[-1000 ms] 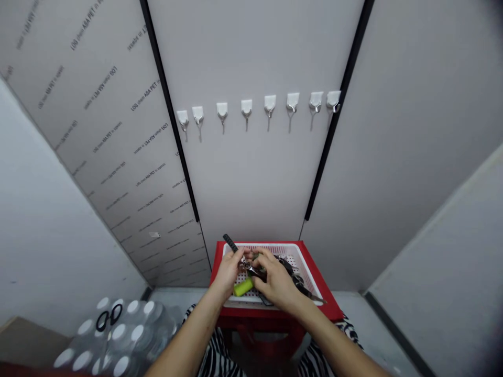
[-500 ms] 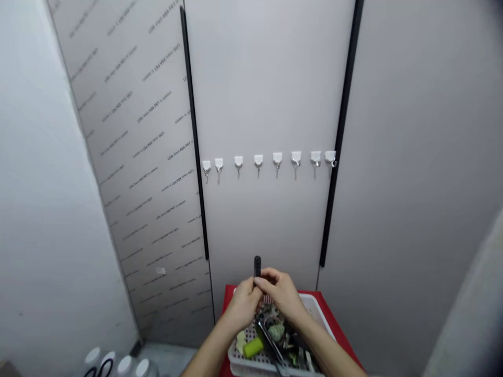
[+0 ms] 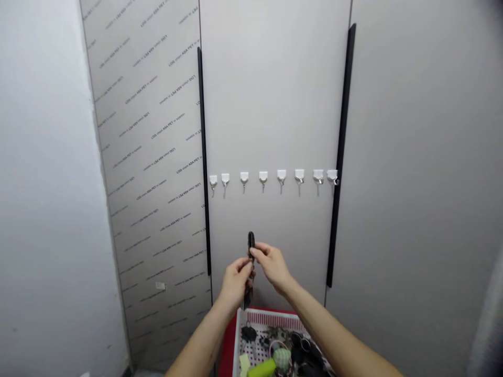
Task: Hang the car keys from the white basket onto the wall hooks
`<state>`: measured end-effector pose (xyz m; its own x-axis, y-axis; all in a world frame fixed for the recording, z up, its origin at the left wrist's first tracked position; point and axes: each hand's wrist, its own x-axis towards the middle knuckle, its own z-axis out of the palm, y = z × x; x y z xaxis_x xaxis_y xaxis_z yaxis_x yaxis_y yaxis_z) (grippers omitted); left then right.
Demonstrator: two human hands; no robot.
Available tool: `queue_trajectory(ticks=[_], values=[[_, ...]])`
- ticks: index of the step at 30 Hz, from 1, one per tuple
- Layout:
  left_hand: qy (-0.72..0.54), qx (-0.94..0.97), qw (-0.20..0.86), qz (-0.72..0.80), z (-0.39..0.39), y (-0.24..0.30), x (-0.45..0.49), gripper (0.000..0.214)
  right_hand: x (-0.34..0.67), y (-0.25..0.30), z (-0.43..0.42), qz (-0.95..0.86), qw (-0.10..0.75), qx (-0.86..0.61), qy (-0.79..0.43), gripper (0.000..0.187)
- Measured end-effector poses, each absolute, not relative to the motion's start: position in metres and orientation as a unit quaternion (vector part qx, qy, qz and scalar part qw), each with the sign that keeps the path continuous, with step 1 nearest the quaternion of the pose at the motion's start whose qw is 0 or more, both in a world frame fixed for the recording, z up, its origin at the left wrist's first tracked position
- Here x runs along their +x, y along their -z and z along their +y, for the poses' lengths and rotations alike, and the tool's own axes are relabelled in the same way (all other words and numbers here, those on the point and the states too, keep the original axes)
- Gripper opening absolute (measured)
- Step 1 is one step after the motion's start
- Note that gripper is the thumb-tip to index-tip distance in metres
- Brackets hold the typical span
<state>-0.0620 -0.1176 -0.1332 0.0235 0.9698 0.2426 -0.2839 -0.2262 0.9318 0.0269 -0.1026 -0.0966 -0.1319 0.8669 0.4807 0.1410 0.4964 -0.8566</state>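
Observation:
Both my hands are raised in front of the grey wall panel, holding a slim black tool (image 3: 251,242) upright between them. My left hand (image 3: 234,283) grips its lower part, with the dark end poking out below the fingers. My right hand (image 3: 271,265) pinches it near the top. A row of several white wall hooks (image 3: 263,178) with metal prongs runs across the panel above my hands, all bare. Below my hands sits a white perforated basket (image 3: 255,319) of keys, metal pieces and a lime-green object (image 3: 262,368).
The basket rests on a red stool (image 3: 227,348). Two black vertical strips (image 3: 203,157) frame the middle panel. The left panel (image 3: 149,157) carries printed protective film. White walls close in on both sides.
My hands lifted the black tool out of the basket and up toward the hooks. My view tilted upward, so the bottles at lower left dropped out of sight.

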Motion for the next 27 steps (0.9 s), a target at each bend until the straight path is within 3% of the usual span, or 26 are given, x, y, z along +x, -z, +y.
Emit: queue_trajectory(ticks=[6, 17, 27], values=[[-0.686, 0.483, 0.433, 0.33, -0.093, 0.089, -0.098, 0.02, -0.021, 0.05, -0.066, -0.687, 0.571, -0.345, -0.289, 0.026], [-0.719, 0.461, 0.354, 0.381, -0.046, 0.034, -0.148, 0.012, -0.084, -0.002, -0.021, -0.688, 0.586, -0.417, -0.1, 0.009], [-0.7, 0.465, 0.3, 0.452, -0.012, 0.042, -0.152, 0.013, -0.089, 0.002, 0.007, -0.686, 0.529, -0.492, -0.089, 0.009]])
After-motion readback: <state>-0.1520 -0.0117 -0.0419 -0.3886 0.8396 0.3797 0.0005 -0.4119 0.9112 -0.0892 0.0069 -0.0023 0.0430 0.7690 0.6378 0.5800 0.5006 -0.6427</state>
